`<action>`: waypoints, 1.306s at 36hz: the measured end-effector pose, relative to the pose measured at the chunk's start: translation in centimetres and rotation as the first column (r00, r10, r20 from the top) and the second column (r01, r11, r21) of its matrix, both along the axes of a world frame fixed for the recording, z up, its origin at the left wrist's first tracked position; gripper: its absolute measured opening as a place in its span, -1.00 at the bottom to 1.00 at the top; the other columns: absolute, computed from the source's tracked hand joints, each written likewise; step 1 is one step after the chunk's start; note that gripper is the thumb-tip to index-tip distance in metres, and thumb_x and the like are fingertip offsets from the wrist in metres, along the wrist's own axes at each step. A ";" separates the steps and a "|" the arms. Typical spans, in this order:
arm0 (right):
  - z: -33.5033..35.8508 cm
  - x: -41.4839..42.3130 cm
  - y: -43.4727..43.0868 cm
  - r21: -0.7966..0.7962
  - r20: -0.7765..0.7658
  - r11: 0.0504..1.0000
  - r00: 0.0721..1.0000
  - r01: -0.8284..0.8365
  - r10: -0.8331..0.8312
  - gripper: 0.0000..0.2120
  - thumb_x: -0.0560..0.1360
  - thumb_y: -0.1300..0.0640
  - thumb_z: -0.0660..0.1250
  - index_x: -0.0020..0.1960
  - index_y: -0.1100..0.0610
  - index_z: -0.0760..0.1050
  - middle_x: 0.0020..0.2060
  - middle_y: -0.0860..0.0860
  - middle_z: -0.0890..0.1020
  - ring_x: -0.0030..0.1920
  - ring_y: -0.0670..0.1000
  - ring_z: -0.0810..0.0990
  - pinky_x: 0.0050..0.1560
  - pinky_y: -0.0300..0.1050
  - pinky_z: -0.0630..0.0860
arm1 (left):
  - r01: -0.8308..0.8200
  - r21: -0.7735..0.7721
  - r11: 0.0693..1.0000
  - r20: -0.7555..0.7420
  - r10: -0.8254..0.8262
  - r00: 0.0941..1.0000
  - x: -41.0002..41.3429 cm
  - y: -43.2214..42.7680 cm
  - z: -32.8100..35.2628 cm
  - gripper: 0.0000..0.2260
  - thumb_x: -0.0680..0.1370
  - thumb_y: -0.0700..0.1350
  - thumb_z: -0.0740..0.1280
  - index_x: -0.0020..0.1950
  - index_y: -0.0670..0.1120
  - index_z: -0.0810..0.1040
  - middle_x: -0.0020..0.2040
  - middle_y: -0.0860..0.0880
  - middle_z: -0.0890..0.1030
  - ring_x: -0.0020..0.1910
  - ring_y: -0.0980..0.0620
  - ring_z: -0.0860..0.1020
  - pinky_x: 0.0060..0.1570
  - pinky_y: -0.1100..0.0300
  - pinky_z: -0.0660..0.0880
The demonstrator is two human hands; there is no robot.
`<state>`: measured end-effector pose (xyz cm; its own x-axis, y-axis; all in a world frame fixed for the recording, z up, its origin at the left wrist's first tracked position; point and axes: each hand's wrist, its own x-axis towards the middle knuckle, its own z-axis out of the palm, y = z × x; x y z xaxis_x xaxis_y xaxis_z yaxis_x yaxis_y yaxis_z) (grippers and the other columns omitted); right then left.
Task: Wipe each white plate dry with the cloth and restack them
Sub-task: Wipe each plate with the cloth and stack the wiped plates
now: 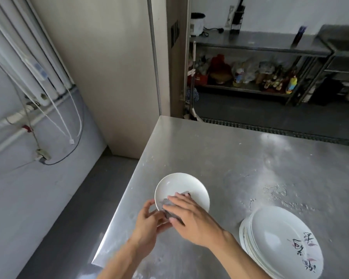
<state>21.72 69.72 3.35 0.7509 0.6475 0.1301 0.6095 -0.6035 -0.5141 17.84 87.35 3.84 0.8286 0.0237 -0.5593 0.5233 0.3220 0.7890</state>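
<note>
Cloth [164, 202] under right hand [190, 218], on white plate [181, 187] in left hand [148, 220]

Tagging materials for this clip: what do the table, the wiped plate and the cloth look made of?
Table: stainless steel, brushed, with dull grey glare. Plate: probably glazed ceramic, smooth glossy white. Cloth: soft grey fabric, crumpled; weave unreadable under the right hand.

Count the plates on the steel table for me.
2 show their faces: a small plate near the table's left edge, under the cloth, and the painted top plate of the stack at near right. More lie beneath it, only rims showing, too blurred to count.
</note>
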 end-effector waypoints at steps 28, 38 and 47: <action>4.3 -2.0 2.9 0.112 -0.119 0.986 0.987 0.120 -0.106 -0.61 0.64 0.05 0.16 0.45 -0.11 0.40 0.55 -0.09 0.18 0.45 -0.10 0.32 0.41 -0.41 0.20 | 0.002 0.017 1.000 0.156 -0.004 0.988 -3.2 0.9 3.3 -0.67 0.65 -0.41 0.21 0.36 -0.17 0.51 0.03 -0.30 0.70 -0.08 -0.17 0.68 0.01 -0.09 0.68; 3.7 -1.3 0.0 -0.090 0.141 0.969 0.967 0.228 -0.214 -0.59 0.57 -0.05 0.24 0.40 -0.14 0.50 0.35 -0.10 0.49 0.37 0.03 0.41 0.37 0.00 0.36 | -0.055 0.029 0.998 0.164 0.050 0.985 -3.1 2.2 3.5 -0.51 0.67 -0.39 0.24 0.48 0.09 0.43 0.12 -0.29 0.72 0.11 -0.33 0.70 0.10 -0.13 0.68; 4.2 0.2 0.0 -0.096 0.154 0.843 0.845 0.529 -0.513 -0.59 0.58 0.06 0.34 0.42 -0.07 0.48 0.21 -0.02 0.57 0.19 0.10 0.52 0.16 -0.03 0.50 | 0.125 0.103 0.987 0.253 -0.148 0.956 -3.0 1.8 4.5 -0.40 0.67 -0.34 0.28 0.53 0.28 0.38 0.17 -0.23 0.72 0.15 -0.25 0.71 0.06 -0.06 0.68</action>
<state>21.96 69.75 7.58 0.9664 0.1820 0.1813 0.2368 -0.9049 -0.3537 14.86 89.11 8.33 0.9432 -0.0619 -0.3264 0.3322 0.1881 0.9243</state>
